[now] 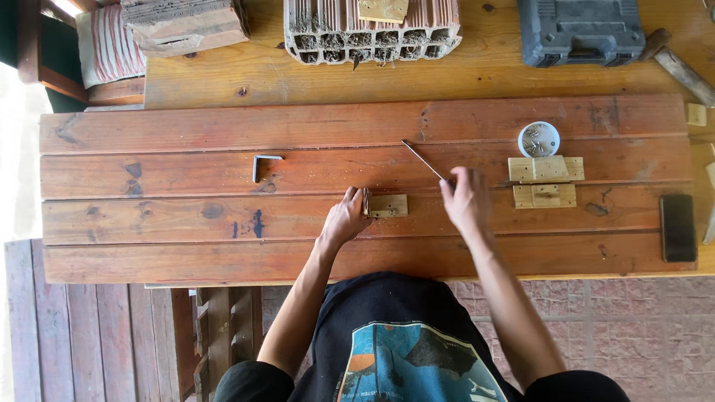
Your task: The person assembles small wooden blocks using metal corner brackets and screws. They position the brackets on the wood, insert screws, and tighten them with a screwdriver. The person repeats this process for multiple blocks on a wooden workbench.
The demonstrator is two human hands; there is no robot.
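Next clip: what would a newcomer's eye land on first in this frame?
Probably the two bare hands at the middle of the long reddish plank panel: the left hand rests against a small wooden block, while the right hand holds a thin metal rod angled up to the left. Next, the hollow clay brick and dark tool case along the far edge.

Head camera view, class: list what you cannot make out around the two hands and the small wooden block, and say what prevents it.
- Thin metal tool: its handle is hidden inside the right hand.
- Small wooden block: its left end is covered by the left hand; the fitting there is too small to identify.
- White round container: contents too small to tell.
- Hammer: cut off by the right edge.
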